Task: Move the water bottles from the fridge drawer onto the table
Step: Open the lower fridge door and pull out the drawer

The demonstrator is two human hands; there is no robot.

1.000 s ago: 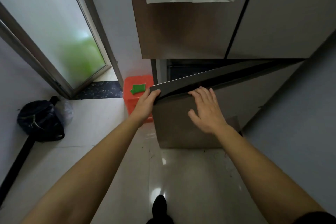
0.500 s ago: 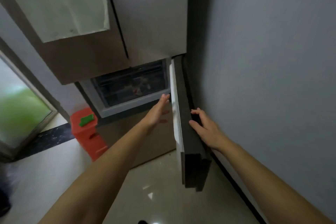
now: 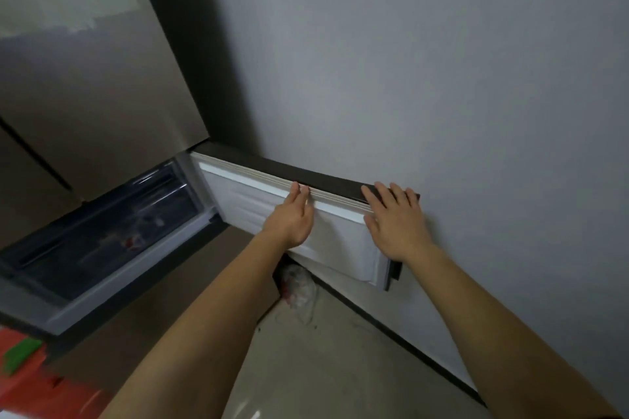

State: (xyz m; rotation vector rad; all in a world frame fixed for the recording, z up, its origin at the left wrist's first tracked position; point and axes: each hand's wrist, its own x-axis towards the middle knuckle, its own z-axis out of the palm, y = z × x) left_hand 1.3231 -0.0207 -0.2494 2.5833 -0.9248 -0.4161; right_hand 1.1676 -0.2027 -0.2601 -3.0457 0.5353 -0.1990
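Note:
The lower fridge door (image 3: pixel 340 231) stands swung wide open to the right, its white inner side facing me and its outer side against the grey wall. My left hand (image 3: pixel 292 218) lies flat on the white inner panel, fingertips at the top seal. My right hand (image 3: pixel 396 218) rests spread over the door's dark top edge near its free end. Neither hand holds anything. Left of the door the open compartment shows a clear-fronted fridge drawer (image 3: pixel 102 231) with blurred contents, some red; no bottle is clearly visible.
The grey wall (image 3: pixel 442 78) is right behind the open door. A crumpled plastic bag (image 3: pixel 297 286) lies on the floor below the door. An orange box (image 3: pixel 37 381) with a green piece on it stands at the lower left. Brown upper fridge doors (image 3: pixel 85 95) are shut.
The lower door has swung from nearly shut to fully open against the wall. Both hands followed it, the left one moving onto its inner panel. The view turned right.

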